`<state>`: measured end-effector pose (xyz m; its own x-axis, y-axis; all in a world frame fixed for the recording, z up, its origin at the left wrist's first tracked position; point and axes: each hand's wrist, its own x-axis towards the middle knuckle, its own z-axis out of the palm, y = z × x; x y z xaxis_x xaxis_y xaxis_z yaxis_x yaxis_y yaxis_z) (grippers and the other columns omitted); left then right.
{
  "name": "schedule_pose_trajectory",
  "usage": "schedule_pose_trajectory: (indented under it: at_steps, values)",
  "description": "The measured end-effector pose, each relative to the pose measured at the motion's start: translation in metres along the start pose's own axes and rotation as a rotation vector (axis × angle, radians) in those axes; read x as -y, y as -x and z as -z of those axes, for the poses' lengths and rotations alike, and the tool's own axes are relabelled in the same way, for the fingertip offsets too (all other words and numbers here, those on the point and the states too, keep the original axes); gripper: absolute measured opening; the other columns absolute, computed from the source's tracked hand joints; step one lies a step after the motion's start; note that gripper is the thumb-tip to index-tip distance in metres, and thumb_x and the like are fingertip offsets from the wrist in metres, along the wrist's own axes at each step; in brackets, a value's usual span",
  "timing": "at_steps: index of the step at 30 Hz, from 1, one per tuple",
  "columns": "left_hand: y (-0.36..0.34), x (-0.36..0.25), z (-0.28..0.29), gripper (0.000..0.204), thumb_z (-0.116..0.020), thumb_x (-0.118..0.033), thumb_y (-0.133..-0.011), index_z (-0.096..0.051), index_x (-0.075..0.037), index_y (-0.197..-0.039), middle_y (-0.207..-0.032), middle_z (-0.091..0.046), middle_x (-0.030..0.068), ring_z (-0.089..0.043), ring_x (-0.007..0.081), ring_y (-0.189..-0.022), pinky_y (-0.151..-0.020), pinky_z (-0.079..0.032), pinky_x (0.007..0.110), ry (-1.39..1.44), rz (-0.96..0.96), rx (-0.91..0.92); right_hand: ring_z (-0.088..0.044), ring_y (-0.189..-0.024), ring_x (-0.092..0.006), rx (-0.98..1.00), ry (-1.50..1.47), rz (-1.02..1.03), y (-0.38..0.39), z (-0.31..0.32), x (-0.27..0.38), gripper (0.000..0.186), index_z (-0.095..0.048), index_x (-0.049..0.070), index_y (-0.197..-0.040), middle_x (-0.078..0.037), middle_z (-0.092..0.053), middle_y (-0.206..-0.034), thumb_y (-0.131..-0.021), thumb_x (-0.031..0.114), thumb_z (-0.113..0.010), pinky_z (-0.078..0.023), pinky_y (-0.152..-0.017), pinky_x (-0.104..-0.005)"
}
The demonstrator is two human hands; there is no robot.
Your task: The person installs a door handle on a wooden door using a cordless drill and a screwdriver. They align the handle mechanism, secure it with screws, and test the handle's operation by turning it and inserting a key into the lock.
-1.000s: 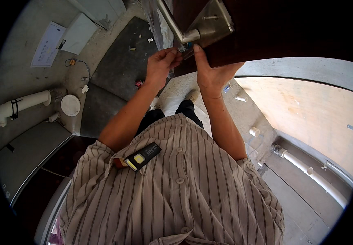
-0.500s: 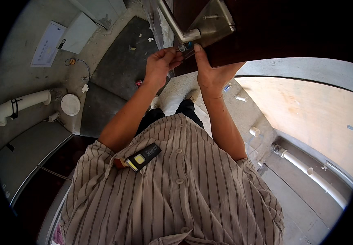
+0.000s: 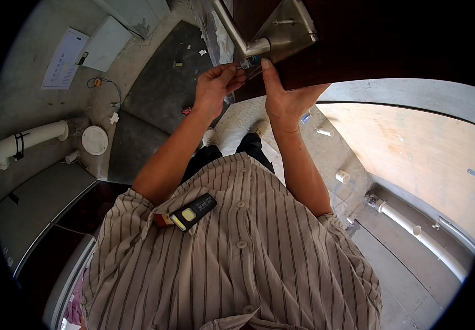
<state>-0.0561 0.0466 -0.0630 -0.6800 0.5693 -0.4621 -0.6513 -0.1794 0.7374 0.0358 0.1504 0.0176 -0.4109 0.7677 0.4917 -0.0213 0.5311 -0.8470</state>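
Observation:
A dark wooden door (image 3: 391, 44) carries a brushed metal lever handle (image 3: 234, 30) on a plate (image 3: 292, 36), with a small shiny fitting with a blue part (image 3: 251, 62) below it. My left hand (image 3: 214, 91) has its fingertips pinched at that fitting; what they hold is too small to make out. My right hand (image 3: 284, 104) grips the door's lower edge, thumb raised beside the fitting, its other fingers mostly hidden behind the door. A black lamp with a yellow panel (image 3: 196, 212) is clipped at my shirt pocket.
A dark grey mat (image 3: 149, 88) lies beside my feet. The left wall has a white pipe (image 3: 39, 137), a paper sheet (image 3: 64, 58) and a round white cap (image 3: 95, 140). At the right are a pale wooden board (image 3: 413, 148), another white pipe (image 3: 435, 247) and loose pipe pieces (image 3: 342, 176).

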Motion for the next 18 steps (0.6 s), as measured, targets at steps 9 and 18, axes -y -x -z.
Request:
schedule_pose_trajectory:
  at_steps: [9, 18]
  values:
    - [0.0007, -0.0002, 0.0001, 0.023, -0.064, -0.015, -0.096, -0.066, 0.004, -0.110, -0.097, -0.072, 0.0113, -0.070, 0.0170, -0.086, -0.079, -0.058, 0.028, 0.005, -0.032, 0.018, -0.049, -0.112, -0.0273, -0.051, -0.085, 0.025, 0.0001, -0.0043, -0.0108, 0.101, -0.025, -0.011, -0.132, -0.020, -0.044, -0.120, -0.066, 0.027, -0.091, -0.041, -0.097, -0.0386]
    - [-0.0009, 0.0001, 0.0055, 0.027, -0.063, -0.015, -0.097, -0.065, 0.007, -0.113, -0.099, -0.071, 0.0134, -0.070, 0.0187, -0.087, -0.080, -0.058, 0.029, -0.069, -0.044, 0.051, -0.049, -0.112, -0.0274, -0.030, -0.039, 0.030, 0.0005, -0.0010, -0.0070, 0.100, -0.025, -0.010, -0.132, -0.020, -0.044, -0.120, -0.067, 0.027, -0.091, -0.042, -0.095, -0.0390]
